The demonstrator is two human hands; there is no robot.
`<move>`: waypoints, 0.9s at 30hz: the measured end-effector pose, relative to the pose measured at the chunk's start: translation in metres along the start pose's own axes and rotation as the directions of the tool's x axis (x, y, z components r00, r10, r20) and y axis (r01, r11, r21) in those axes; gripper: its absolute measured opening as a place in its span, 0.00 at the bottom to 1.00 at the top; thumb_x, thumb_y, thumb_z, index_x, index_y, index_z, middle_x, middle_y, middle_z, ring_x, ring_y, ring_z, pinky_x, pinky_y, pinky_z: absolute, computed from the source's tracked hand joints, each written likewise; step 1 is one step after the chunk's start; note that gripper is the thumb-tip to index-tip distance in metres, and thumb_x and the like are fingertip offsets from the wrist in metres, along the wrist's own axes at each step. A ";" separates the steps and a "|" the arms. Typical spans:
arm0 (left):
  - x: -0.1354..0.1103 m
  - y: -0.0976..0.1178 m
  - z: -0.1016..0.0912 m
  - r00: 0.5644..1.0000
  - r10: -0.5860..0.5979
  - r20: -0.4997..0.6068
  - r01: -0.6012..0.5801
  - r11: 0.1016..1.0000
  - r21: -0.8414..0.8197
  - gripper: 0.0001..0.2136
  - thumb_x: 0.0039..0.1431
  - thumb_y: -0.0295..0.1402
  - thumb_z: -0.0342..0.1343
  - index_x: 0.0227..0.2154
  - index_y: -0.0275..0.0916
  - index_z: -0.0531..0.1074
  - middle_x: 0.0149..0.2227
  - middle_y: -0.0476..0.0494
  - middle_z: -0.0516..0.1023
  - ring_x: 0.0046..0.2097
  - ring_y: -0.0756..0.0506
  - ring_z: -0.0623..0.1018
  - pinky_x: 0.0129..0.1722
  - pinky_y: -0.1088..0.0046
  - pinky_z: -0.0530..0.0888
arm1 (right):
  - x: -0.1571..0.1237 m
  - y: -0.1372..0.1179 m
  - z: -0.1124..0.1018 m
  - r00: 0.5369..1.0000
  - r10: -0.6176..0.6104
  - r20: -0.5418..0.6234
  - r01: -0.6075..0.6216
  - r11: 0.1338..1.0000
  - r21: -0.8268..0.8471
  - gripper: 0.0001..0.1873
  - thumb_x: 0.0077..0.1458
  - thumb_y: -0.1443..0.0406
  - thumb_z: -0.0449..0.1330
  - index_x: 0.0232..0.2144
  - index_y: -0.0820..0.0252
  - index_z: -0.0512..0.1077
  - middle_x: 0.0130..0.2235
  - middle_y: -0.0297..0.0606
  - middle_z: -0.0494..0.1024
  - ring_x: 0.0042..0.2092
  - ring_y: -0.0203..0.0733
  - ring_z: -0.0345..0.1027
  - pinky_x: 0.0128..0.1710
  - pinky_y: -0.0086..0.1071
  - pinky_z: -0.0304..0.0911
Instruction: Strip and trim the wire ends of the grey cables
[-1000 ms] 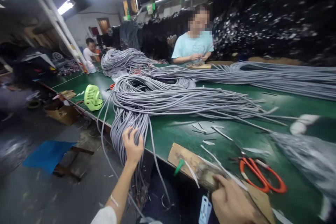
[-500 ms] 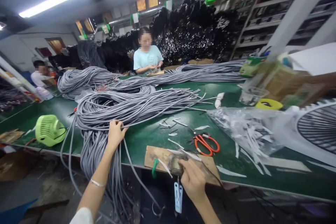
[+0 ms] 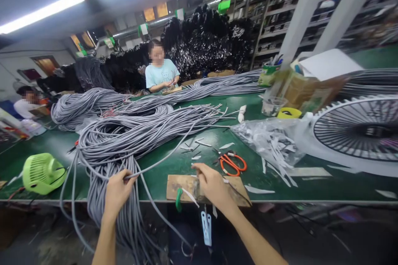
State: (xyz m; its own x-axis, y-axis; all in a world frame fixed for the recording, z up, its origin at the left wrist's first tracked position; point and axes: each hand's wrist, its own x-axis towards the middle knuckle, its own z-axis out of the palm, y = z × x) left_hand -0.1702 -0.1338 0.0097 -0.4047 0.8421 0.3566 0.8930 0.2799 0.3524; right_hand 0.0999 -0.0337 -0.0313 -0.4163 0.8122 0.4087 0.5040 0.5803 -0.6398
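Observation:
My left hand (image 3: pixel 120 190) is closed around one grey cable (image 3: pixel 161 160), pulled a little out of the large looped bundle of grey cables (image 3: pixel 124 132). From there the cable slants up to the right over the bundle's cut ends. My right hand (image 3: pixel 214 186) is held over a wooden board (image 3: pixel 180 184) at the table edge, its fingers stretched out to the left and nothing seen in them. A green clip (image 3: pixel 178 200) and a light blue plastic piece (image 3: pixel 206 227) hang at the board. Just beyond lie orange-handled pliers (image 3: pixel 232 163).
A green fan (image 3: pixel 43 173) stands left, a white fan (image 3: pixel 357 132) right. White strips spill from a clear plastic bag (image 3: pixel 267 130). Behind are more cable bundles (image 3: pixel 83 105), a cardboard box (image 3: pixel 301 91) and a co-worker (image 3: pixel 161 70) across the green table (image 3: pixel 149 194).
My left hand has moved toward me, drawing a cable away from the bundle. My right hand has lifted off the board's middle, its fingers now stretched. The view has turned to the right.

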 end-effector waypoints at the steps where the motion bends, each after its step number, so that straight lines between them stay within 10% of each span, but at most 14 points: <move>1: -0.007 -0.003 -0.003 0.999 0.003 -0.048 -0.003 1.000 -0.001 0.12 0.47 0.44 0.50 0.20 0.41 0.69 0.20 0.49 0.73 0.25 0.45 0.73 0.29 0.72 0.67 | 0.010 -0.004 0.000 0.994 0.024 0.104 -0.018 0.998 -0.059 0.22 0.51 0.75 0.43 0.44 0.59 0.69 0.36 0.38 0.76 0.37 0.39 0.71 0.38 0.29 0.64; 4: -0.028 -0.017 -0.011 0.985 0.040 -0.171 -0.043 0.999 -0.012 0.11 0.46 0.43 0.51 0.21 0.42 0.71 0.23 0.47 0.76 0.29 0.43 0.75 0.33 0.69 0.69 | 0.043 -0.013 0.006 0.918 0.066 0.390 0.032 0.971 -0.239 0.28 0.54 0.72 0.48 0.58 0.61 0.55 0.47 0.44 0.73 0.47 0.42 0.68 0.44 0.31 0.63; 10: -0.058 -0.021 -0.014 0.958 0.148 -0.246 -0.173 0.982 -0.080 0.09 0.50 0.40 0.53 0.26 0.42 0.73 0.28 0.46 0.78 0.33 0.42 0.76 0.37 0.65 0.72 | 0.097 -0.011 0.032 0.829 0.135 0.543 0.073 0.936 -0.345 0.13 0.58 0.65 0.56 0.45 0.62 0.68 0.45 0.42 0.72 0.45 0.43 0.68 0.44 0.39 0.65; 20: -0.067 0.153 0.052 0.877 0.475 0.070 -0.368 0.759 -0.537 0.19 0.58 0.34 0.51 0.52 0.37 0.63 0.54 0.34 0.67 0.56 0.40 0.67 0.54 0.58 0.66 | 0.159 0.001 0.037 0.870 0.331 0.366 -0.141 0.877 -0.459 0.17 0.59 0.61 0.56 0.48 0.63 0.65 0.49 0.43 0.68 0.46 0.44 0.66 0.44 0.42 0.65; 27: -0.108 0.167 0.045 0.759 0.651 -0.002 -0.483 0.560 -0.673 0.20 0.61 0.28 0.47 0.56 0.40 0.60 0.54 0.35 0.67 0.57 0.41 0.65 0.55 0.60 0.66 | 0.163 0.027 0.028 0.855 0.414 0.312 -0.243 0.852 -0.464 0.17 0.59 0.61 0.55 0.48 0.63 0.65 0.48 0.43 0.68 0.45 0.43 0.66 0.43 0.42 0.66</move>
State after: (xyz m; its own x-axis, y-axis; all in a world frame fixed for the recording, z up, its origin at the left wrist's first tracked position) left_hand 0.0319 -0.1569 -0.0090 0.2743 0.8203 0.5019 0.5629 -0.5601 0.6078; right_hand 0.0242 0.1122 -0.0004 -0.3831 0.9161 -0.1184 0.8818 0.3245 -0.3423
